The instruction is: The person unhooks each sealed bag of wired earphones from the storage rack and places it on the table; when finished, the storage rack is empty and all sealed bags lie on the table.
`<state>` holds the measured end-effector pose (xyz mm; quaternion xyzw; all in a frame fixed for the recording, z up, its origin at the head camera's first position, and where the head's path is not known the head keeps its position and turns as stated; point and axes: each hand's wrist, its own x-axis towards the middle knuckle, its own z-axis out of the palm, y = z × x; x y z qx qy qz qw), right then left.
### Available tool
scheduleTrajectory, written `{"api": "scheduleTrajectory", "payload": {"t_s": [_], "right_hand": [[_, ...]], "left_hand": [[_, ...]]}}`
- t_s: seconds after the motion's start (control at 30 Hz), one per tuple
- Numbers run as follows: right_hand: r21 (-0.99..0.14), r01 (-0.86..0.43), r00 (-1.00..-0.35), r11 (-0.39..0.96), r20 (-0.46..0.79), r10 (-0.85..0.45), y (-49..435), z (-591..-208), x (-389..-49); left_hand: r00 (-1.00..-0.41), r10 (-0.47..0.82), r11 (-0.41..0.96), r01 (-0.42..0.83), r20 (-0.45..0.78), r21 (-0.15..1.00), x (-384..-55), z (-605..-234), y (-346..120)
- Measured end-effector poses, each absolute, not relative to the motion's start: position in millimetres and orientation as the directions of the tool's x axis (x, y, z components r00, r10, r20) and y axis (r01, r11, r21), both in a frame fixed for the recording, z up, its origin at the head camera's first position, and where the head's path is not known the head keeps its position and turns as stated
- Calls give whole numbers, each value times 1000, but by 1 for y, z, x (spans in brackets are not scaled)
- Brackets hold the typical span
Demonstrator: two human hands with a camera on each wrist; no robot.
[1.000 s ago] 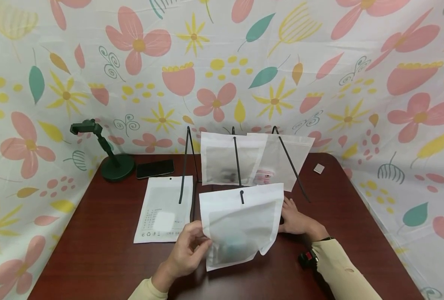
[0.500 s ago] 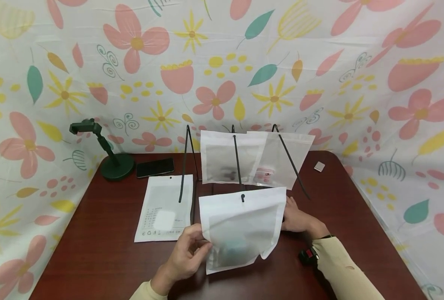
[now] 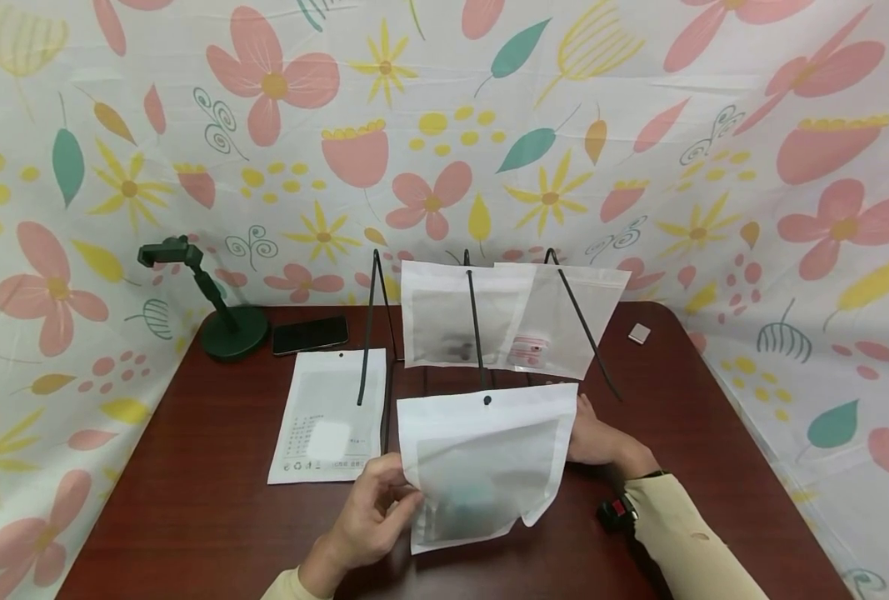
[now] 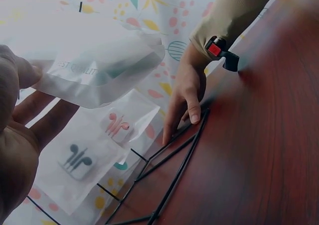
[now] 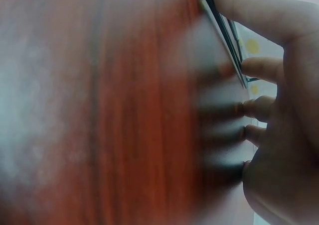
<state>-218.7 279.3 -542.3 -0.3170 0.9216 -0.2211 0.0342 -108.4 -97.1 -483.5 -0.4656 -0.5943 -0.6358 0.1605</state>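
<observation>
I saw the white pouch [image 3: 492, 475] at three o'clock from the nearer left hand [image 3: 369, 508], which pinched its side, its top edge nine-to-three, hole at a rod tip of the black rack [image 3: 476, 329] the right hand [image 3: 600, 437] gripped.

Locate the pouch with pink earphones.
In the head view, the pouch with pink earphones hangs from the rack's right prong, overlapping the pouch with dark earphones on its left.
</observation>
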Motion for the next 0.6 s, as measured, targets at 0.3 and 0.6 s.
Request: {"api": "scheduleTrajectory", "payload": {"t_s": [0.3,0.6], "right_hand": [[-421,-573,-793,703,70,-605,279,-541,-218],[-396,-494,-842,774,-6,-540,282,-560,-229]], "left_hand": [[-491,344,-257,770,800,583,-107,-483,-97],[-485,336,-250,781,808,573,-99,-473,-96]]}}
